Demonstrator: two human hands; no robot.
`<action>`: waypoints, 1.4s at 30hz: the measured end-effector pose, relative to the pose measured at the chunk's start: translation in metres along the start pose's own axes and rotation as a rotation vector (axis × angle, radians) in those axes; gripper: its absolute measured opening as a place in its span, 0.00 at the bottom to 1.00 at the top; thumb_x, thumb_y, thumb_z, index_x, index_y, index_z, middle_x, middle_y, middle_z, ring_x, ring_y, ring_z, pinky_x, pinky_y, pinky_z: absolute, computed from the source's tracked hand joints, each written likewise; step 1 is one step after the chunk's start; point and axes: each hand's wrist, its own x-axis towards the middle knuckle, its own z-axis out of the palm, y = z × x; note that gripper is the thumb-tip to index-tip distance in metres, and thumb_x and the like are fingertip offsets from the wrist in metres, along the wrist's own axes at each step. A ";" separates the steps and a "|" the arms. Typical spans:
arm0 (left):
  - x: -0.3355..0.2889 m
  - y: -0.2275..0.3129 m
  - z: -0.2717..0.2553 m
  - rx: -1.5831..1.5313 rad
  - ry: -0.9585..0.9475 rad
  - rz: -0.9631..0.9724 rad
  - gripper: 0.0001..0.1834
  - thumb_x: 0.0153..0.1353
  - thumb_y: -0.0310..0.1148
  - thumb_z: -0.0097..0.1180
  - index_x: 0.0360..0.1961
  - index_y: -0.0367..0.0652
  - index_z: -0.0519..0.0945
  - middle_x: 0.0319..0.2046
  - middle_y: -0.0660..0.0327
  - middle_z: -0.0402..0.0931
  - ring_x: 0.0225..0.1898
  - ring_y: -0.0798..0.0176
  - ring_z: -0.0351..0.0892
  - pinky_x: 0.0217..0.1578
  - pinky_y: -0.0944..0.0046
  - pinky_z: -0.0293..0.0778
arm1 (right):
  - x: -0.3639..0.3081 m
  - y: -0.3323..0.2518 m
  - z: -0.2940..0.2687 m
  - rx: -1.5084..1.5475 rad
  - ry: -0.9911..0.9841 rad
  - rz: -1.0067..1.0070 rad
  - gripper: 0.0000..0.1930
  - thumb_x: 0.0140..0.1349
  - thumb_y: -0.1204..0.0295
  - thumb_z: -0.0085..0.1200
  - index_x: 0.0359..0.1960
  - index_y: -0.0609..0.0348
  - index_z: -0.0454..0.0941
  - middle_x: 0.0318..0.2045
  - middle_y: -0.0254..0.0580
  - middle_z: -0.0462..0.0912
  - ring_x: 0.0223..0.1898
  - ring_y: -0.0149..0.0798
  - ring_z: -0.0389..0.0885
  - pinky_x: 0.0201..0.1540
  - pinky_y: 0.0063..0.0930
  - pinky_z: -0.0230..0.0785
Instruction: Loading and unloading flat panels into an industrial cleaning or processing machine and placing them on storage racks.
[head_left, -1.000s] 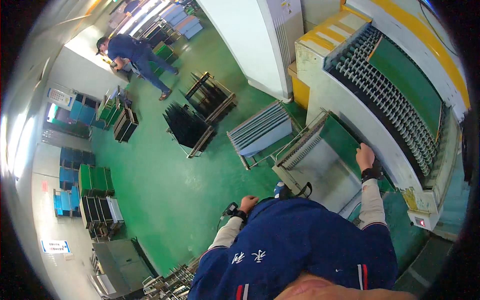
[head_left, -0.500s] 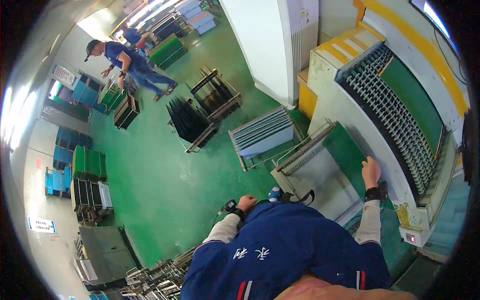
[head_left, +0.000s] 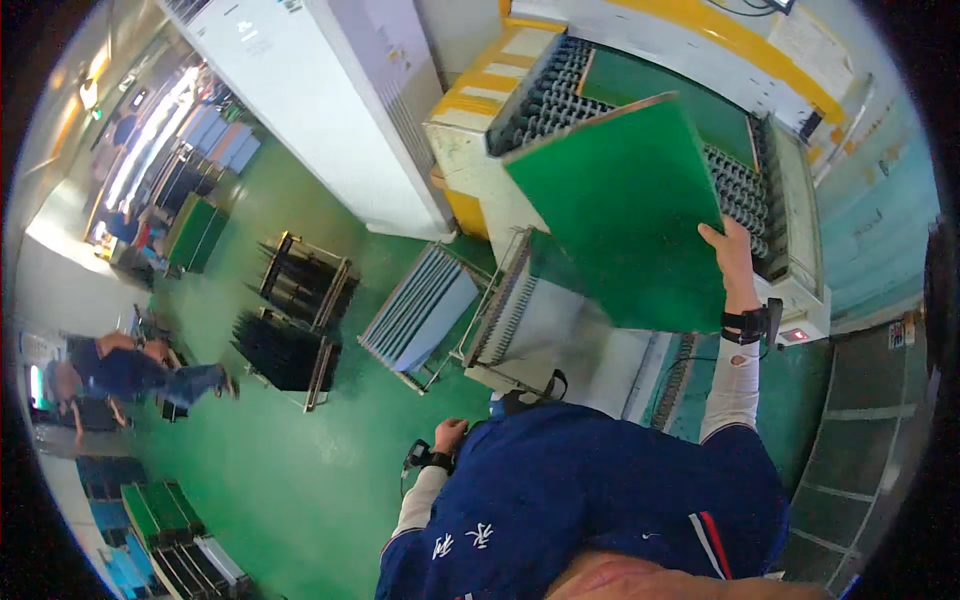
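My right hand (head_left: 735,262) grips a large flat green board (head_left: 620,215) by its right edge, thumb on the near face. The board is lifted and tilted, partly in front of a roller conveyor (head_left: 548,90). A second green board (head_left: 690,105) lies on the conveyor's rollers. Under the held board stands a slotted rack (head_left: 505,300) with a pale grey surface (head_left: 570,345). Part of another green panel (head_left: 553,262) shows at the rack's far end. My left hand (head_left: 450,436) hangs beside my waist, away from the boards; its fingers are mostly hidden.
Left of the slotted rack stands a rack of light blue-grey panels (head_left: 420,315). Farther left are two racks of dark panels (head_left: 285,350). A tall white cabinet (head_left: 330,110) rises beyond them. At the far left, a blurred person (head_left: 130,370) bends near other racks.
My right hand has raised the green board from the slotted rack toward the conveyor. My view has turned right. The left hand still hangs by my waist.
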 end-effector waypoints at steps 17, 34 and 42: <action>0.024 0.030 -0.014 0.219 -0.075 0.083 0.21 0.51 0.42 0.62 0.40 0.35 0.81 0.33 0.54 0.83 0.35 0.61 0.82 0.39 0.64 0.75 | -0.026 0.121 0.050 1.492 0.246 0.509 0.09 0.58 0.72 0.58 0.34 0.56 0.70 0.30 0.37 0.72 0.37 0.39 0.70 0.44 0.41 0.64; -0.014 0.065 -0.018 0.029 -0.014 0.036 0.20 0.52 0.43 0.61 0.38 0.37 0.83 0.31 0.55 0.83 0.32 0.63 0.82 0.37 0.65 0.75 | 0.003 0.079 0.090 1.441 0.136 0.677 0.11 0.61 0.69 0.55 0.34 0.64 0.68 0.30 0.49 0.77 0.32 0.43 0.78 0.38 0.33 0.76; 0.004 0.018 -0.017 0.163 0.000 0.106 0.23 0.53 0.49 0.57 0.39 0.38 0.83 0.34 0.54 0.83 0.35 0.60 0.83 0.38 0.64 0.75 | 0.015 0.084 0.080 1.204 -0.135 0.688 0.19 0.61 0.56 0.54 0.37 0.64 0.75 0.31 0.42 0.80 0.32 0.36 0.79 0.36 0.28 0.74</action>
